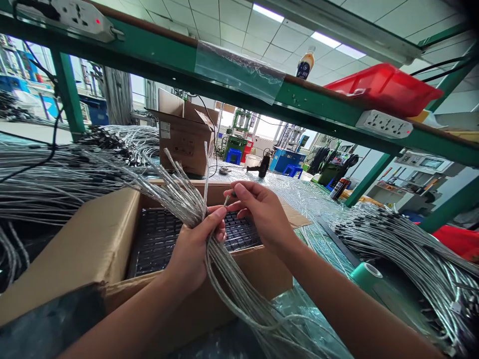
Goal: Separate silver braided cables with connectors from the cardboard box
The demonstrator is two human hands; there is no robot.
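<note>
My left hand (200, 242) is wrapped round a thick bundle of silvery cables (183, 202), whose cut ends fan out to the upper left. The long part of the bundle hangs down to the lower right. Close beside it, my right hand (262, 207) is closed in a pinch on one cable end, where a small dark piece shows between thumb and fingers. What that piece is cannot be made out. Beneath both hands stands an open cardboard box (262, 274) with black gridded trays (160, 237) inside.
Heaps of cables lie at the left (45, 179) and the right (404, 239). A green roll (366, 276) stands at the right. Behind are another cardboard box (183, 139) and a black heat gun (264, 164). A green shelf beam (318, 107) crosses overhead, carrying a red bin (389, 92).
</note>
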